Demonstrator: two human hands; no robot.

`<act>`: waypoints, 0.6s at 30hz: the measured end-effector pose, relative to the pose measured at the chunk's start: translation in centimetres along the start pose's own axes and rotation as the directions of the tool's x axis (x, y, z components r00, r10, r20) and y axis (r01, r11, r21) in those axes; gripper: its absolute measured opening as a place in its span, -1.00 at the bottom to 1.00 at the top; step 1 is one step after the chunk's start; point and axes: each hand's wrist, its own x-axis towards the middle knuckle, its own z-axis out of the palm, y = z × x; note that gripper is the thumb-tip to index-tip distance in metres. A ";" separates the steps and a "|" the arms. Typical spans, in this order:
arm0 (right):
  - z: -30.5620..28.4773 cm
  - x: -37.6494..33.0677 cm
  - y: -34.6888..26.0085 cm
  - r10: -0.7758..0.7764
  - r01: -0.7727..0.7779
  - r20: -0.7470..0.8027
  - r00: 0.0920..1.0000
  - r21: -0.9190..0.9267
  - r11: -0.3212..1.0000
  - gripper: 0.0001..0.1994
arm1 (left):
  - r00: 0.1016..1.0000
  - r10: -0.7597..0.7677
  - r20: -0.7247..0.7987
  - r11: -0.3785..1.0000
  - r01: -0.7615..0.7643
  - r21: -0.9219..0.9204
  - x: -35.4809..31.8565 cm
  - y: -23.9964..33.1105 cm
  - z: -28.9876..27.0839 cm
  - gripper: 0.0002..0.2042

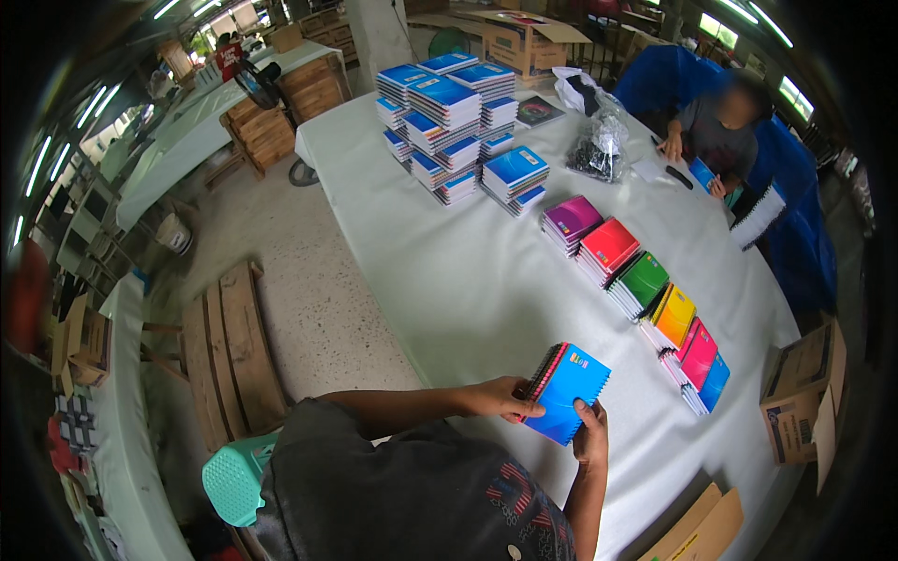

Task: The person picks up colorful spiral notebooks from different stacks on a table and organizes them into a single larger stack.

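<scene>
Between my two hands is a small stack of spiral notebooks (pixel 572 391), with a blue cover on top and red edges showing at the left side. My left hand (pixel 508 399) grips its left edge, thumb on top. The right hand (pixel 590 432) pinches the lower right corner, its thumb on the blue cover. Beyond them runs a diagonal row of notebook piles: purple (pixel 572 218), red (pixel 610 244), green (pixel 644 279), yellow (pixel 675 315), pink (pixel 700 355) and blue (pixel 716 382). The nearest piles lean over one another.
Tall piles of blue notebooks (pixel 444 101) stand at the table's far end, near a plastic bag (pixel 599 150). Across the white-covered table (pixel 449 280), a person (pixel 725 131) holds a blue notebook. Cardboard boxes (pixel 803 397) flank the right edge; a wooden bench (pixel 229 351) stands left.
</scene>
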 end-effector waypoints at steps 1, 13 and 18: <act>-0.1 0.1 0.1 0.011 -0.011 0.000 1.000 -0.018 1.000 -0.35 | 1.000 -0.004 -0.017 0.999 0.005 0.038 -0.1 0.0 0.3 -0.37; -0.4 -0.1 0.2 0.038 -0.031 0.064 0.997 -0.104 0.994 -0.40 | 0.959 0.282 -0.025 0.952 -0.276 0.132 0.5 -2.2 2.9 -0.37; -1.2 -0.3 0.6 0.045 -0.040 0.065 0.997 -0.084 0.996 -0.39 | 0.973 0.186 -0.140 0.978 -0.169 0.126 0.7 -2.9 3.7 -0.41</act>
